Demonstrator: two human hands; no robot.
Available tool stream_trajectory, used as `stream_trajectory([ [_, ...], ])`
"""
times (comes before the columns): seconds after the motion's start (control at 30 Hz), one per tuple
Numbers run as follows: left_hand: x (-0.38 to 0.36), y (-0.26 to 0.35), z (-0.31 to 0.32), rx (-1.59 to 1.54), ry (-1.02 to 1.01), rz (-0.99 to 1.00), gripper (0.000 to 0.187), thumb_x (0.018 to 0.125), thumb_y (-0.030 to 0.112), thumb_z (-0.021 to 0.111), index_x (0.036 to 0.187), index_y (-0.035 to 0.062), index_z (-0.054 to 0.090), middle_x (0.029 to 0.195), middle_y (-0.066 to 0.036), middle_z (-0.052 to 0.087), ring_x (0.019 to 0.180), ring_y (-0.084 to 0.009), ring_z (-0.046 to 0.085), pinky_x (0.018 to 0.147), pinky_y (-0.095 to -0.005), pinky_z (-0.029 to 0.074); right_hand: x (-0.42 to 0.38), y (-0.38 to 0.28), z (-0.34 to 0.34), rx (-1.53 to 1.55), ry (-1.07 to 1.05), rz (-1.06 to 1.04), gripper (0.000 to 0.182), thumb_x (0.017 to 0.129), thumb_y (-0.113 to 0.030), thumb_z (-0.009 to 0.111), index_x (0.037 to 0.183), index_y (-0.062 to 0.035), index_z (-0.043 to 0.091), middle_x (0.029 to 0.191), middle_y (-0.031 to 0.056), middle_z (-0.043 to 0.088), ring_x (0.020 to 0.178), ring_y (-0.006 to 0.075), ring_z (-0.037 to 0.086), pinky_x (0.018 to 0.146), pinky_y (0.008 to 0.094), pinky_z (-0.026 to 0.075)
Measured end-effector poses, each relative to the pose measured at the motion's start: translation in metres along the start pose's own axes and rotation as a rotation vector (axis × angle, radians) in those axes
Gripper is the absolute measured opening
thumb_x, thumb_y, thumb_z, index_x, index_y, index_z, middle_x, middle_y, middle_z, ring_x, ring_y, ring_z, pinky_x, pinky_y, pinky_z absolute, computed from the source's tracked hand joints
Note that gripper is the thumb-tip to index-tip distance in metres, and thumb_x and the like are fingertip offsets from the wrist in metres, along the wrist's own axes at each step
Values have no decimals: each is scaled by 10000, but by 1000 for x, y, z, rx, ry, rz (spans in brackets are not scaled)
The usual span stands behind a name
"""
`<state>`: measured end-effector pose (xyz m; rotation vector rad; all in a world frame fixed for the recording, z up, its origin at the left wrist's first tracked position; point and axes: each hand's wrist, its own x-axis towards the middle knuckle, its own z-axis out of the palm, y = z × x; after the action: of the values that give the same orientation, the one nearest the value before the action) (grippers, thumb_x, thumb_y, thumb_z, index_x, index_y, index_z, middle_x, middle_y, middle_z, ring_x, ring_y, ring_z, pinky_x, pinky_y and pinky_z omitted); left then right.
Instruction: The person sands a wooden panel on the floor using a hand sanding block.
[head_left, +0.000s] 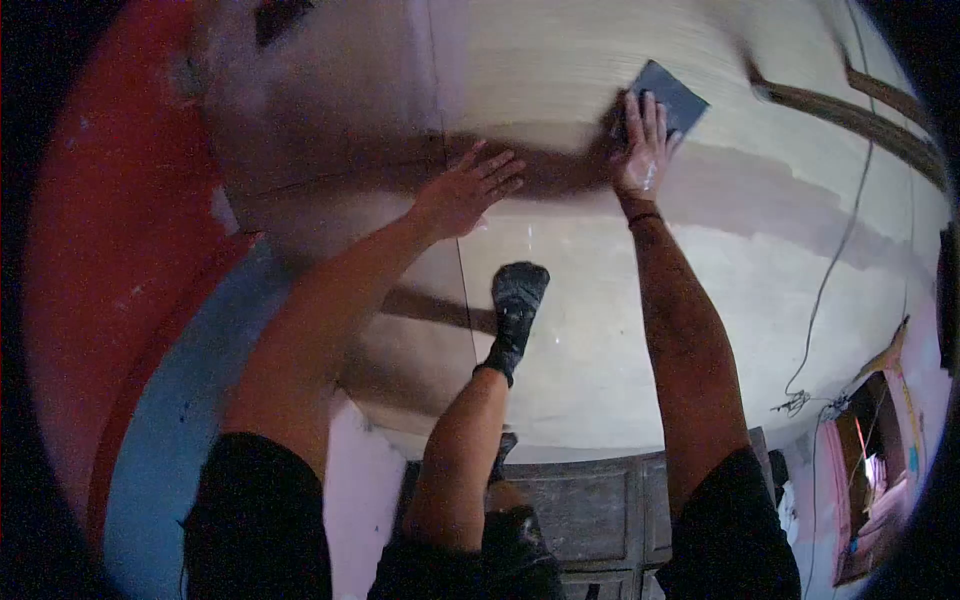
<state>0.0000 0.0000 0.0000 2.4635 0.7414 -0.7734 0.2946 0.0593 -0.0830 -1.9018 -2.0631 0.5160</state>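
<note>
My right hand (645, 160), smeared with a whitish substance, presses a flat dark square sheet (682, 104) against the pale, streaked surface (590, 350). Its fingers lie over the sheet's near corner, and a dark band circles the wrist. My left hand (468, 193) holds nothing; its fingers are spread over the surface beside a thin dark seam. Between my arms, a bare limb ending in a black covering (520, 290) reaches onto the same surface.
A red wall (120, 230) with a blue band (185, 400) curves along the left. Thin cables (835, 260) hang on the right near a pink-framed window (870, 480). Grey panelled doors (570, 510) stand at the bottom. Long dark bars (850, 115) cross the upper right.
</note>
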Motion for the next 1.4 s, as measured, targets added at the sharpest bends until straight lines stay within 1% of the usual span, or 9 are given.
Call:
stream_trajectory([
  [0.07, 2, 17, 2, 18, 220, -5, 802, 862, 396, 621, 1555, 161, 293, 1645, -25, 212, 1525, -233, 148, 1234, -560, 80, -8, -4, -24, -154, 133, -2, 719, 835, -302, 562, 1528, -324, 372, 1632, 27, 271, 1487, 322, 254, 1181, 643, 63],
  [0.1, 46, -30, 74, -4, 225, 13, 802, 862, 396, 621, 1555, 161, 293, 1645, -25, 212, 1525, -233, 148, 1234, -560, 80, 20, 15, 50, -175, 115, 6, 719, 835, -302, 562, 1528, -324, 372, 1632, 27, 271, 1487, 322, 254, 1181, 643, 63],
  [0.3, -94, -70, 120, -205, 65, 124, 730, 877, 385, 609, 1522, 151, 358, 1626, -34, 253, 1502, -229, 210, 1222, -568, 114, -14, -8, 64, -57, 82, 42, 671, 830, -284, 507, 1495, -336, 439, 1612, 17, 322, 1484, 339, 266, 1178, 635, 61],
  [0.5, -123, -202, 177, 13, 446, -961, 697, 892, 390, 594, 1508, 144, 377, 1606, -55, 282, 1486, -248, 239, 1203, -565, 147, -2, -14, 54, -70, 100, 38, 661, 817, -322, 518, 1471, -233, 495, 1581, 102, 369, 1471, 353, 293, 1176, 642, 56],
  [0.63, -92, -210, 209, 68, 561, -1345, 676, 902, 394, 584, 1499, 140, 390, 1593, -70, 302, 1475, -261, 259, 1190, -564, 170, 0, -29, 43, -53, 75, 60, 641, 808, -329, 536, 1436, -199, 527, 1558, 121, 398, 1439, 365, 344, 1171, 630, 97],
  [0.8, -61, -223, 216, 100, 703, -1361, 652, 915, 399, 571, 1487, 134, 406, 1576, -88, 327, 1461, -276, 283, 1174, -562, 198, 11, -36, 34, -50, 46, 0, 687, 755, -267, 598, 1415, -112, 491, 1494, 149, 443, 1385, 380, 397, 1116, 632, 217],
  [0.83, -54, -226, 215, 119, 746, -1359, 647, 917, 400, 568, 1485, 133, 410, 1573, -92, 332, 1458, -280, 288, 1171, -561, 204, 16, -32, 51, -395, 88, -66, 655, 761, -267, 629, 1380, -89, 511, 1460, 158, 477, 1382, 348, 412, 1096, 595, 279],
  [1.1, 10, -216, 210, 141, 861, -1031, 613, 936, 408, 549, 1467, 124, 434, 1548, -118, 368, 1437, -303, 323, 1147, -558, 245, 17, -66, 25, -167, 3, -11, 505, 811, -265, 605, 1279, -80, 565, 1296, 172, 552, 1194, 360, 499, 963, 563, 372],
  [1.4, -70, -241, 207, -75, 928, -1479, 576, 960, 417, 525, 1445, 113, 465, 1515, -153, 415, 1411, -333, 370, 1117, -554, 299, -44, -70, -101, -18, 404, -30, 359, 868, -263, 577, 1166, -70, 627, 1112, 189, 636, 982, 374, 597, 814, 526, 477],
])
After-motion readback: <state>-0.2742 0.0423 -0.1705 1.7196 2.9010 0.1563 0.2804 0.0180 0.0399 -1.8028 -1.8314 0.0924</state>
